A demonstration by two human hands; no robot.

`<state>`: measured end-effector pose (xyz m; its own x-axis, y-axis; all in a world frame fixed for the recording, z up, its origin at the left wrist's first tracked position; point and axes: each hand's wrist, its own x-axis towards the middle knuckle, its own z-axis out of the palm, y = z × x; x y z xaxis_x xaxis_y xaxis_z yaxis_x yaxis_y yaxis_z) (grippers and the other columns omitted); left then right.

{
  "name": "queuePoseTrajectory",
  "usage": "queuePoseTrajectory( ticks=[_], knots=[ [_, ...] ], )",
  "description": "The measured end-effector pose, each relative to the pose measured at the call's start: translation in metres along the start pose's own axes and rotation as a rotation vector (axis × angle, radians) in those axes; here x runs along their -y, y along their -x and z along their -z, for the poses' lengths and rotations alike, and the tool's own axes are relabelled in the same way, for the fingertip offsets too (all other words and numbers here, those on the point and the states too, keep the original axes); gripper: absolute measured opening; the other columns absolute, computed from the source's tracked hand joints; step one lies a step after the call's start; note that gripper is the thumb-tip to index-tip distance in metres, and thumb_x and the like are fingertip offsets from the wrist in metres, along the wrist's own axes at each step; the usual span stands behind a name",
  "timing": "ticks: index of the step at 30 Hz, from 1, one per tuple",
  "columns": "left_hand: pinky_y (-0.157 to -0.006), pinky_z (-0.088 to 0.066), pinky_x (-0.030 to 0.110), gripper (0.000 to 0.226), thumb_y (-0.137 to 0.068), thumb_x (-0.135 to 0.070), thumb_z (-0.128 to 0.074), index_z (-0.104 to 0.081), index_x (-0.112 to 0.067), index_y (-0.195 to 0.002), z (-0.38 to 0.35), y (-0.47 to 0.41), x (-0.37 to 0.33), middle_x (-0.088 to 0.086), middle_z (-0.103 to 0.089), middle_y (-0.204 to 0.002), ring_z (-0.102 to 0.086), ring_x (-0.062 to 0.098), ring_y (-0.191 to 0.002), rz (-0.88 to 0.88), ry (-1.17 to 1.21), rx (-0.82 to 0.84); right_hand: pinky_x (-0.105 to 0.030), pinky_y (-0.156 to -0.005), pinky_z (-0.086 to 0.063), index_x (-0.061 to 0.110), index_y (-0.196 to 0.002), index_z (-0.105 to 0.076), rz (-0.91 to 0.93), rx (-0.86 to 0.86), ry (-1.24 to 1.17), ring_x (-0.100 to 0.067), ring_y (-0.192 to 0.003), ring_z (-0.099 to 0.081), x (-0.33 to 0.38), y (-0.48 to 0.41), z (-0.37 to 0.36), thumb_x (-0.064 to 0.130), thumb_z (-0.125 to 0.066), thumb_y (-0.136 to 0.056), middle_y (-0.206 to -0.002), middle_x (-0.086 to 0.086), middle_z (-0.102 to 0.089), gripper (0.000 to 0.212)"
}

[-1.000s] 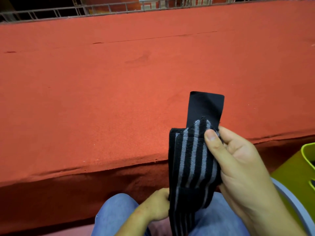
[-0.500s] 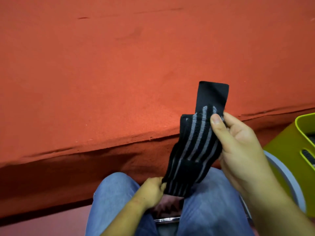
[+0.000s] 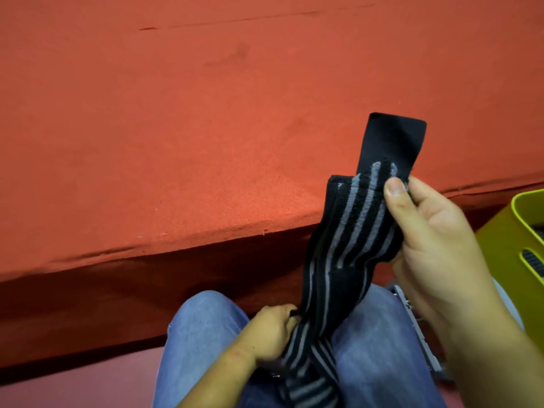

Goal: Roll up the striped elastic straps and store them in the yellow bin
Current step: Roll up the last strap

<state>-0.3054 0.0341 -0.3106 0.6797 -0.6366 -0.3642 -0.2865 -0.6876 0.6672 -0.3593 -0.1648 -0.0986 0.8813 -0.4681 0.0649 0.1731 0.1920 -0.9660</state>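
Risen slightly, the striped elastic strap [image 3: 353,231] hangs pinched in the right grip [image 3: 435,245]; the left grip [image 3: 270,334] clutches its lower length. Red counter [image 3: 206,142] lies beyond.

Blk/grey striped strap [image 3: 356,231] unrolled, near yellow bin [image 3: 506,240]
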Motion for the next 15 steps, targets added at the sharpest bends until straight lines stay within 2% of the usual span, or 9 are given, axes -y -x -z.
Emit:
queuePoseTrajectory(
  ticks=[3,5,7,9,11,13,15],
  knots=[
    [-0.085,-0.054,0.036,0.033,-0.096,-0.041,-0.042,-0.068,-0.024,-0.104,0.005,0.003,0.013,-0.010,-0.077,-0.100,-0.071,0.006,-0.096,0.009,0.062,-0.053,-0.042,-0.100,-0.057,0.011,-0.116,-0.074,-0.011,0.022,-0.012,-0.031,-0.113,-0.075,0.000,0.000,-0.003,0.035,-0.059,-0.098,-0.114,-0.014,-0.079,0.034],
    [-0.090,-0.055,0.034,0.027,-0.096,-0.029,-0.048,-0.069,-0.028,-0.112,0.015,0.005,0.014,-0.013,-0.077,-0.107,-0.070,0.003,-0.101,0.026,0.073,-0.038,-0.037,-0.095,-0.059,0.011,-0.115,-0.074,-0.012,0.056,-0.006,-0.025,-0.106,-0.076,0.001,0.001,-0.006,0.037,-0.059,-0.097,-0.112,-0.013,-0.080,0.035],
    [-0.099,-0.053,0.032,0.037,-0.092,-0.016,-0.051,-0.068,-0.032,-0.121,0.024,0.011,0.013,-0.018,-0.075,-0.114,-0.067,-0.002,-0.108,0.022,0.106,-0.032,-0.034,-0.089,-0.060,0.012,-0.113,-0.075,-0.012,0.097,0.003,-0.022,-0.101,-0.076,0.001,0.003,-0.012,0.040,-0.060,-0.095,-0.108,-0.012,-0.080,0.036],
    [-0.108,-0.048,0.030,0.051,-0.089,0.001,-0.051,-0.069,-0.033,-0.122,0.036,0.016,0.002,-0.020,-0.073,-0.118,-0.064,-0.005,-0.115,-0.001,0.224,-0.093,-0.033,-0.086,-0.059,0.013,-0.112,-0.075,-0.019,0.129,0.010,-0.020,-0.098,-0.076,0.000,0.006,-0.015,0.042,-0.061,-0.093,-0.106,-0.010,-0.081,0.037],
    [-0.105,-0.049,0.028,0.047,-0.097,0.006,-0.048,-0.071,-0.029,-0.117,0.058,0.023,-0.027,-0.017,-0.075,-0.117,-0.066,-0.002,-0.114,-0.050,0.449,-0.211,-0.031,-0.085,-0.059,0.013,-0.112,-0.075,-0.015,0.165,0.021,-0.019,-0.098,-0.076,0.000,0.006,-0.020,0.042,-0.062,-0.092,-0.106,-0.010,-0.081,0.039],
    [-0.098,-0.048,0.026,0.028,-0.108,-0.019,-0.047,-0.073,-0.030,-0.112,0.086,0.032,-0.062,-0.012,-0.076,-0.116,-0.069,0.003,-0.110,-0.134,0.678,-0.347,-0.024,-0.081,-0.058,0.014,-0.110,-0.076,0.000,0.196,0.037,-0.015,-0.096,-0.077,0.000,0.006,-0.025,0.042,-0.062,-0.091,-0.105,-0.007,-0.082,0.037],
    [-0.097,-0.051,0.030,0.035,-0.101,-0.053,-0.048,-0.074,-0.034,-0.114,0.113,0.045,-0.094,-0.005,-0.075,-0.121,-0.069,0.011,-0.114,-0.233,0.820,-0.436,-0.021,-0.081,-0.057,0.016,-0.111,-0.078,0.015,0.224,0.044,-0.014,-0.097,-0.078,-0.001,0.006,-0.030,0.041,-0.062,-0.092,-0.106,-0.005,-0.082,0.035]
  ],
)
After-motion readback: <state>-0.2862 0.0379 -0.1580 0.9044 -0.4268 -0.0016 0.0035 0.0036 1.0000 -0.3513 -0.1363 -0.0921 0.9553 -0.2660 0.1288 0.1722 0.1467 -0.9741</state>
